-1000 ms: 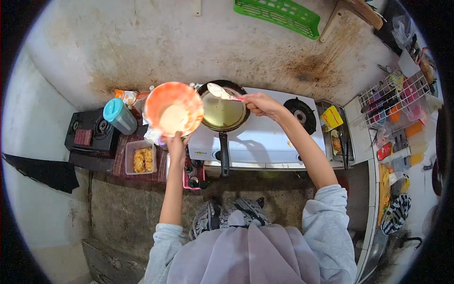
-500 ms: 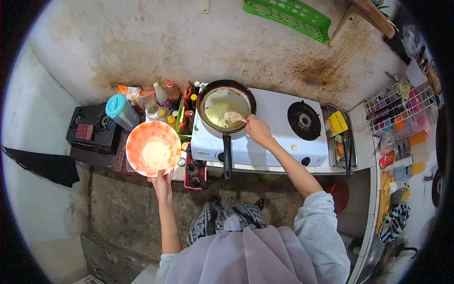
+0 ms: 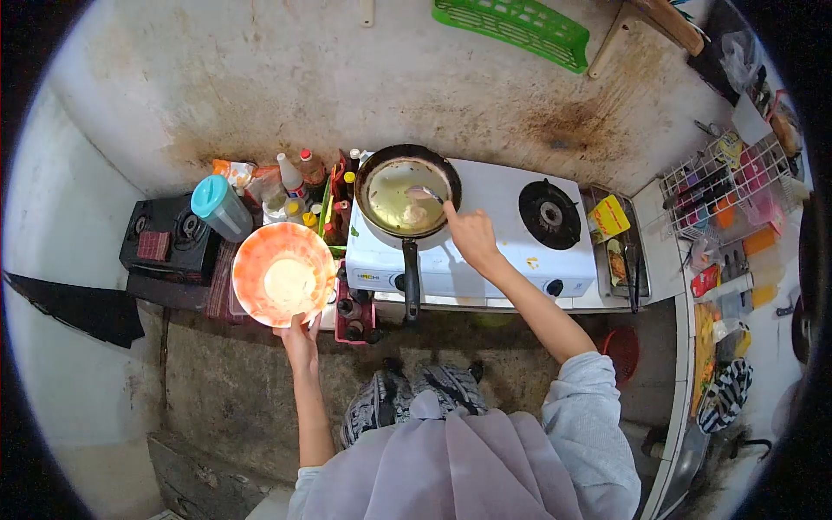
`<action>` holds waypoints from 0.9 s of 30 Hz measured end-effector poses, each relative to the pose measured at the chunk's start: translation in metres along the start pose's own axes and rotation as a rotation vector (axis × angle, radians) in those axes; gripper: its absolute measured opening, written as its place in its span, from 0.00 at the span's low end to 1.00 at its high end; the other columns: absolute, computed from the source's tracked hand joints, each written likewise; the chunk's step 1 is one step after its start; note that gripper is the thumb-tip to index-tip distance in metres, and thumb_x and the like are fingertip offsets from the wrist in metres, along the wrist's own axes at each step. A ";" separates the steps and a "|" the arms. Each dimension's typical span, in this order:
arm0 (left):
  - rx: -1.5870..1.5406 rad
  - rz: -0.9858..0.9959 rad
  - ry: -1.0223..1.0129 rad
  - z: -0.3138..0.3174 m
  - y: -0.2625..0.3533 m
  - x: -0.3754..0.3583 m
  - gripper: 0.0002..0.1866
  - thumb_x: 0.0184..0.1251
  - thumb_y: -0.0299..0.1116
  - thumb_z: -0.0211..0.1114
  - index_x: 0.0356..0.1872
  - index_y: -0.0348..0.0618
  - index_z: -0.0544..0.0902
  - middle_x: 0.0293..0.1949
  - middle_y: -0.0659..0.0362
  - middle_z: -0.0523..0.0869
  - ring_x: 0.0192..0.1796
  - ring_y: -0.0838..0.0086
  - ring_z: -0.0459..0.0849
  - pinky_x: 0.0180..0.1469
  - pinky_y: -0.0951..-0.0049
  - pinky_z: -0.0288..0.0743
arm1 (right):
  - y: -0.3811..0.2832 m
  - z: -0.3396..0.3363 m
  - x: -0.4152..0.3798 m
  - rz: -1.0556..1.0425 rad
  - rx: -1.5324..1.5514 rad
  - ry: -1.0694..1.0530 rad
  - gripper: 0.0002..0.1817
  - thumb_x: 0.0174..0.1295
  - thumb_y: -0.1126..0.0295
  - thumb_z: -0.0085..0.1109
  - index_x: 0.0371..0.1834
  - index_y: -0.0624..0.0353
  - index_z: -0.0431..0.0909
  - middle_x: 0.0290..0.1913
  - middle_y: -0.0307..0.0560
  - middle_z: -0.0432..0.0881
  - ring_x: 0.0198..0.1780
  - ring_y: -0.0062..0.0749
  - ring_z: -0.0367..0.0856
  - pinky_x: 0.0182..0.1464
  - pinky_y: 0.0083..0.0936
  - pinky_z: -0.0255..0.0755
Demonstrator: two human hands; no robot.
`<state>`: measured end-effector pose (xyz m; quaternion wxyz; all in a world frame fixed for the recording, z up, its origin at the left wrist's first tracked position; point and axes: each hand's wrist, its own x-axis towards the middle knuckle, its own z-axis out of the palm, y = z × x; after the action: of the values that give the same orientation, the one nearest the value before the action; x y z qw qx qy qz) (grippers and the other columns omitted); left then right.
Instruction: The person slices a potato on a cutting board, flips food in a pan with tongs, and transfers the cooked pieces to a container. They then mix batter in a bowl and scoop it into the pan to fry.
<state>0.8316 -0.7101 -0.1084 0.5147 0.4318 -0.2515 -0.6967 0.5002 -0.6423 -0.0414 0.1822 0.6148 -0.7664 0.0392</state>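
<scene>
My left hand [image 3: 301,341] grips the near rim of an orange-and-white bowl [image 3: 284,260], tilted so its inside faces up toward me. Pale residue coats the bowl's inner wall. In my right hand [image 3: 472,237] is a spoon [image 3: 425,191], its head over the frying pan [image 3: 365,208]. Clear yellowish oil [image 3: 387,186] with dark specks covers the pan's bottom. A pale lump of batter [image 3: 417,213] sits in the oil just below the spoon. The pan's black handle [image 3: 411,277] points toward me from the left burner.
The white stove [image 3: 503,217] has a bare right burner [image 3: 549,214]. Several bottles [image 3: 292,178] and a blue-lidded jug [image 3: 222,208] stand left of the pan. A metal tray [image 3: 617,260] with tongs [image 3: 633,276] lies to the right, beside a wire rack [image 3: 728,186].
The batter has gone from the spoon into the oil. My right hand has turned the spoon over, its head now tipped above the lump. The bowl stays in my left hand.
</scene>
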 end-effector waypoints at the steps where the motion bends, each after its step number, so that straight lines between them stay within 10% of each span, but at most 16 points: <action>1: -0.001 -0.001 -0.002 -0.001 -0.004 0.002 0.23 0.53 0.20 0.51 0.47 0.43 0.51 0.52 0.52 0.65 0.51 0.64 0.72 0.49 0.58 0.74 | 0.000 -0.004 0.001 0.001 -0.002 0.001 0.12 0.48 0.75 0.48 0.38 0.58 0.66 0.14 0.42 0.74 0.19 0.35 0.76 0.34 0.33 0.69; 10: -0.004 -0.059 -0.177 0.031 -0.011 -0.007 0.24 0.53 0.20 0.52 0.48 0.44 0.50 0.53 0.50 0.64 0.52 0.62 0.70 0.49 0.58 0.74 | 0.013 -0.030 0.016 0.327 0.135 -0.185 0.11 0.52 0.73 0.47 0.40 0.61 0.66 0.21 0.51 0.78 0.25 0.41 0.78 0.39 0.40 0.69; 17: 0.052 -0.049 -0.267 0.065 0.002 -0.026 0.24 0.56 0.21 0.51 0.50 0.48 0.50 0.53 0.52 0.63 0.54 0.64 0.69 0.50 0.59 0.73 | 0.022 -0.071 0.021 0.219 1.177 -0.425 0.19 0.58 0.66 0.45 0.52 0.63 0.69 0.22 0.47 0.73 0.26 0.27 0.72 0.29 0.23 0.64; 27: 0.186 -0.040 -0.479 0.099 0.006 -0.049 0.29 0.56 0.21 0.50 0.55 0.46 0.45 0.50 0.48 0.65 0.45 0.64 0.76 0.40 0.70 0.79 | -0.055 -0.098 0.000 -0.420 0.088 0.032 0.23 0.45 0.73 0.49 0.50 0.52 0.70 0.18 0.38 0.73 0.24 0.28 0.75 0.30 0.26 0.65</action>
<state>0.7542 -0.6755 -0.0372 0.3847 0.3050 -0.4208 -0.7628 0.5753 -0.6274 0.0404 0.1718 0.7674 -0.6161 0.0435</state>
